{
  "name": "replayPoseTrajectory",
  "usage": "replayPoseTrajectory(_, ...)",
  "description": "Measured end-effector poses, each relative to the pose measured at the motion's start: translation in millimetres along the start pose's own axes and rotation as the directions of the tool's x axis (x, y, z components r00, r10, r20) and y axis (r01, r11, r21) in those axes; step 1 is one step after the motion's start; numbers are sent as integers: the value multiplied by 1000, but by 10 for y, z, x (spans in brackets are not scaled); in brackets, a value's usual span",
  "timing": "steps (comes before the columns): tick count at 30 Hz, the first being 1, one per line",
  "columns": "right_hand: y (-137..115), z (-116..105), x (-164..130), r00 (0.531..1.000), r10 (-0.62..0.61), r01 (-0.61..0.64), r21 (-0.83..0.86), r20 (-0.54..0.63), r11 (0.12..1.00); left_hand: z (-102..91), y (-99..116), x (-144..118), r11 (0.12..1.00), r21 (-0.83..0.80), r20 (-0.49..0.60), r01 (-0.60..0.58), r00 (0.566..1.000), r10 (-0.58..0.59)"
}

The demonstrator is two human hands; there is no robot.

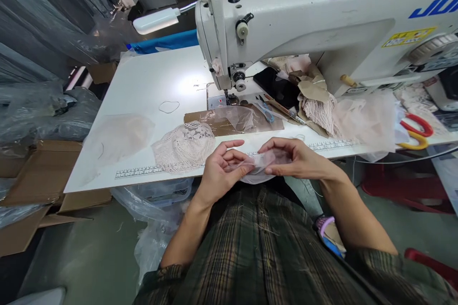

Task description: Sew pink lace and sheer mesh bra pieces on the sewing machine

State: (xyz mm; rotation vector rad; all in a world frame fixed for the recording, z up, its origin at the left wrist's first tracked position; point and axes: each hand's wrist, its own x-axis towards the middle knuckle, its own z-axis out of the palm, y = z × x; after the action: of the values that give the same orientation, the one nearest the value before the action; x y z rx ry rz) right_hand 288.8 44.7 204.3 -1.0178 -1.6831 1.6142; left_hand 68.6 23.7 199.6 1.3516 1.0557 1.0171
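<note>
At the table's front edge, close to my body, both hands hold a piece of sheer pale pink fabric (259, 178). My left hand (227, 167) pinches its left part between thumb and fingers, with the index finger stretched out above. The right part is gripped by my right hand (291, 159), thumb below and fingers on top. A small whitish strip shows between the hands. Just left of my left hand lies a pale pink lace cup (184, 147). Beyond the hands, a brown strip (203, 118) lies partly under another sheer piece (238, 116).
A white sewing machine (296, 24) spans the back, its needle area (227, 97) ahead of my hands. Blue snips (265, 109), fabric scraps (318, 105) and red-and-yellow-handled scissors (417, 131) lie to the right. Flat sheer fabric (121, 136) and a thread loop (169, 106) lie left.
</note>
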Motion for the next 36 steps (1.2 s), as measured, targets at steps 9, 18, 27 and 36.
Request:
replayPoseTrajectory(9,-24,385,-392,742,-668,418,-817,54,399,51,-75,-268,499,750,-44,-434,721,692)
replayPoseTrajectory(18,159,525,-590,870,-484,369,-777,95,510,234,-102,-315,923,-377,-93,76,988,-120)
replayPoseTrajectory(27,96,348,-549,906,-399,320,-391,-141,863,231,-30,-290,886,-402,-38,230,963,-267)
replayPoseTrajectory(36,166,355,-420,878,-386,237,-443,-284,865,198,-46,-298,909,-312,21,277,958,-285)
